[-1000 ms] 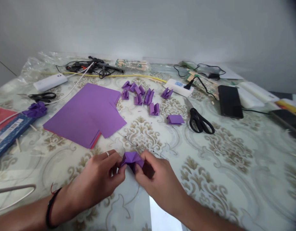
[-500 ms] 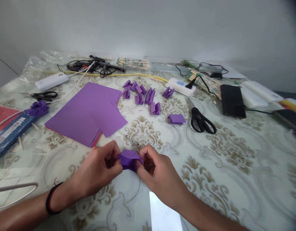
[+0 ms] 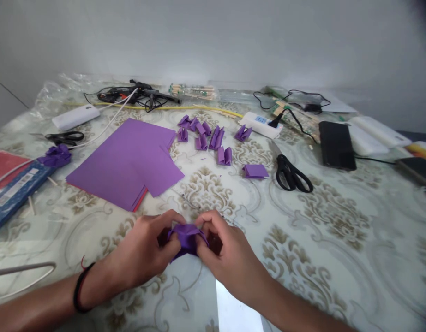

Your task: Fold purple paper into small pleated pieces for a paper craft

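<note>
A small folded piece of purple paper [image 3: 188,237] is pinched between my two hands, just above the patterned tablecloth. My left hand [image 3: 153,246] grips its left side, thumb in front and fingers curled behind. On its right side, my right hand [image 3: 223,246] holds it between thumb and bent index finger. The paper bulges in the middle, and its ends are partly hidden by my fingers. Beyond the hands lie several folded purple paper pieces [image 3: 217,137], with one flatter folded piece [image 3: 255,171] nearer to me. A stack of purple paper sheets [image 3: 123,161] rests at left.
Black-handled scissors [image 3: 291,175] lie at right, near a black phone [image 3: 336,145] and a white power strip [image 3: 261,125]. At left are another pair of scissors [image 3: 65,138], crumpled purple paper [image 3: 56,156], a blue packet [image 3: 17,191] and a white power bank [image 3: 76,117].
Both hands have come slightly closer together and a little lower. The purple paper between them is more bent, and its lower left corner now points down. The other things lie as before.
</note>
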### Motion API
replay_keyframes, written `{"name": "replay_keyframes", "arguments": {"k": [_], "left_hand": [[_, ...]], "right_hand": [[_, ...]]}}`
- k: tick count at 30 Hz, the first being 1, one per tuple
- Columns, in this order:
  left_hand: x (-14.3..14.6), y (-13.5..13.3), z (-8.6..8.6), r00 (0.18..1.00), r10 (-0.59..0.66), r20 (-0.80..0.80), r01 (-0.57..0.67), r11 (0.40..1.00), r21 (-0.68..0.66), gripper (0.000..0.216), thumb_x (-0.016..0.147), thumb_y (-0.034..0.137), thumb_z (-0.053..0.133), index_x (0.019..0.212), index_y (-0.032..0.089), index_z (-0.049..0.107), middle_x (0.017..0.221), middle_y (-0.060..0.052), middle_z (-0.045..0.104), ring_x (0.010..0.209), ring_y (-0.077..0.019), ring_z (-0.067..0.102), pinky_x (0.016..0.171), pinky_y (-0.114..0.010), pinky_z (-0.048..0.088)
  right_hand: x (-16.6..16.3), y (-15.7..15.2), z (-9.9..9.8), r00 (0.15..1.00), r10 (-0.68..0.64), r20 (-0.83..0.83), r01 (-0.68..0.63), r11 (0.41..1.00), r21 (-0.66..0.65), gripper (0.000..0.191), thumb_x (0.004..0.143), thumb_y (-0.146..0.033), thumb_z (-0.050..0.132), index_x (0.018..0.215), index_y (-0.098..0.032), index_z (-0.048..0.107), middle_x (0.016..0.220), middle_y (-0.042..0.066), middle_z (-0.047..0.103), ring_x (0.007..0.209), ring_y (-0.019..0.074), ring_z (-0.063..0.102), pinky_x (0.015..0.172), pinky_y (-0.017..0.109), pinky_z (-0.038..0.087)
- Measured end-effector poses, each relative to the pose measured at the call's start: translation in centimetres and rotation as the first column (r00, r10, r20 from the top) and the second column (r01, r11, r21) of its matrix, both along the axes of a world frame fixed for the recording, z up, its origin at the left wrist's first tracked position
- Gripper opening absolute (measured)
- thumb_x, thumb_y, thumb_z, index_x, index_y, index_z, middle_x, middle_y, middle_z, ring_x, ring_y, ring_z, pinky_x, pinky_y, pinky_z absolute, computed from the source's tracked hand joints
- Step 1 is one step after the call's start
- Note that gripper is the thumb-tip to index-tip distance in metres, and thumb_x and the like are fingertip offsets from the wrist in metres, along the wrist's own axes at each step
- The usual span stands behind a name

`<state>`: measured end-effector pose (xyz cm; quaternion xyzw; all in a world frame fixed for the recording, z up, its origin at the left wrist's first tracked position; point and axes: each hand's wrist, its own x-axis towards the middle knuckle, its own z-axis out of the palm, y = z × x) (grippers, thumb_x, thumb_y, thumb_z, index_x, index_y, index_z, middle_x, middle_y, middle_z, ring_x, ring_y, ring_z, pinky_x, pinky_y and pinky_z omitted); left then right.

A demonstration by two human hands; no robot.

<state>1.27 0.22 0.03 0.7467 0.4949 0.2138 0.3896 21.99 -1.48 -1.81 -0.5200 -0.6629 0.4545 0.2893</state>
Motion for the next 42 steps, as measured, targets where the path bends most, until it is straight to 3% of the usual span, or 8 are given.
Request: {"name": "replay_keyframes", "arguments": {"k": [7, 10, 14, 20, 24, 28, 33, 42], "left_hand": [[0.0, -0.1, -0.3, 0.998, 0.038, -0.055, -0.033, 0.996, 0.085, 0.013, 0.093, 0.018, 0.059, 0.084, 0.018, 0.068, 0.067, 0.003, 0.071, 0.052, -0.0110, 0.056, 0.053, -0.022, 0.039], [-0.1, 0.0, -0.3, 0.999, 0.034, -0.034, -0.033, 0.999, 0.034, 0.014, 0.093, 0.017, 0.058, 0.082, 0.019, 0.066, 0.062, 0.004, 0.067, 0.051, -0.0106, 0.055, 0.052, -0.022, 0.037], [-0.1, 0.1, -0.3, 0.999, 0.017, -0.049, -0.019, 0.999, -0.029, 0.010, 0.096, 0.021, 0.060, 0.093, 0.020, 0.069, 0.059, 0.006, 0.060, 0.050, -0.0112, 0.051, 0.052, -0.023, 0.037], [-1.1, 0.2, 0.0, 0.995, -0.084, -0.049, 0.095, 0.956, 0.278, 0.028, 0.099, 0.019, 0.062, 0.127, 0.025, 0.060, 0.115, -0.006, 0.062, 0.088, -0.0186, 0.064, 0.078, -0.033, 0.056], [-2.1, 0.0, 0.2, 0.965, -0.244, -0.099, 0.264, 0.902, 0.343, 0.033, 0.101, 0.024, 0.066, 0.133, 0.029, 0.058, 0.125, -0.007, 0.054, 0.095, -0.0204, 0.066, 0.084, -0.038, 0.060], [-2.4, -0.1, 0.5, 0.918, -0.352, -0.184, 0.396, 0.852, 0.342, 0.033, 0.096, 0.030, 0.075, 0.126, 0.027, 0.061, 0.129, -0.008, 0.059, 0.092, -0.0215, 0.072, 0.080, -0.038, 0.064], [-2.3, -0.1, -0.1, 0.893, -0.389, -0.229, 0.447, 0.830, 0.333, 0.022, 0.095, 0.013, 0.070, 0.115, 0.022, 0.065, 0.126, -0.008, 0.067, 0.098, -0.0220, 0.075, 0.086, -0.034, 0.065], [-2.3, 0.0, -0.5, 0.930, -0.340, -0.137, 0.365, 0.895, 0.256, 0.017, 0.098, 0.009, 0.062, 0.097, 0.021, 0.072, 0.125, -0.008, 0.067, 0.098, -0.0214, 0.073, 0.089, -0.033, 0.062]], "right_hand": [[0.1, -0.2, 0.0, 0.997, 0.073, 0.040, -0.074, 0.997, 0.009, 0.030, 0.090, -0.013, 0.053, 0.118, -0.022, 0.061, 0.071, -0.005, 0.060, 0.062, 0.0160, 0.059, 0.061, 0.028, 0.042], [0.1, 0.0, -0.1, 0.997, 0.050, 0.056, -0.051, 0.999, 0.020, 0.033, 0.089, -0.012, 0.053, 0.119, -0.021, 0.060, 0.069, -0.007, 0.056, 0.061, 0.0157, 0.056, 0.060, 0.028, 0.041], [0.2, 0.2, 0.1, 0.998, 0.032, 0.054, -0.031, 0.999, -0.018, 0.029, 0.092, -0.013, 0.054, 0.119, -0.022, 0.058, 0.070, -0.006, 0.058, 0.061, 0.0155, 0.056, 0.059, 0.028, 0.040], [0.9, 0.4, 0.8, 0.998, 0.059, -0.031, -0.060, 0.998, -0.036, 0.027, 0.100, -0.023, 0.058, 0.126, -0.023, 0.053, 0.075, -0.007, 0.056, 0.061, 0.0139, 0.057, 0.057, 0.026, 0.044], [1.5, 0.3, 0.9, 0.992, 0.120, -0.029, -0.116, 0.987, 0.113, 0.033, 0.099, -0.019, 0.059, 0.131, -0.025, 0.055, 0.082, -0.005, 0.053, 0.063, 0.0128, 0.055, 0.057, 0.025, 0.046], [2.0, 0.3, 0.7, 0.970, 0.238, 0.054, -0.243, 0.919, 0.310, 0.019, 0.098, -0.021, 0.068, 0.117, -0.023, 0.070, 0.091, 0.000, 0.060, 0.075, 0.0155, 0.061, 0.068, 0.029, 0.050], [2.4, 0.7, 0.0, 0.941, 0.296, 0.163, -0.335, 0.884, 0.327, 0.016, 0.091, -0.021, 0.082, 0.107, -0.019, 0.078, 0.088, 0.001, 0.067, 0.072, 0.0168, 0.064, 0.065, 0.030, 0.048], [2.5, 0.9, -0.1, 0.926, 0.320, 0.198, -0.368, 0.882, 0.293, 0.017, 0.091, -0.016, 0.081, 0.106, -0.023, 0.085, 0.090, 0.003, 0.070, 0.076, 0.0174, 0.067, 0.066, 0.028, 0.052]]}}
